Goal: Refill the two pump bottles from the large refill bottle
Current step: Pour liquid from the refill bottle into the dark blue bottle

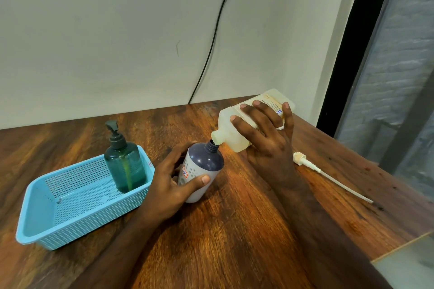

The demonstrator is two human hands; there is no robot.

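The large refill bottle (244, 122) is tipped nearly onto its side above the desk (234, 218), its open spout angled down and meeting the threaded neck of the white pump bottle with the dark shoulder (202, 166). The right hand (267, 134) holds the refill bottle from above, its fingers (242, 122) spread wide across the pale body and curled over it. The left hand (171, 180) steadies the white bottle, which leans toward the spout; its thumb lies across the front and the other fingers wrap behind, so the grip is a firm clasp around the body.

This bottle's pump is off: a cream pump head with its long dip tube (328, 173) lies on the desk to the right, well apart from the pouring. Whether liquid is actually running through the necks cannot be told, and the white bottle's level is hidden by its opaque wall.

To the left, a teal pump bottle (125, 166) stands upright in the far right corner of a blue perforated basket (47, 225), pump fitted and liquid showing through much of it. By my reading, that one is already filled or not yet opened; which, I cannot tell. The second fill looks underway, with refitting the pump left to do.
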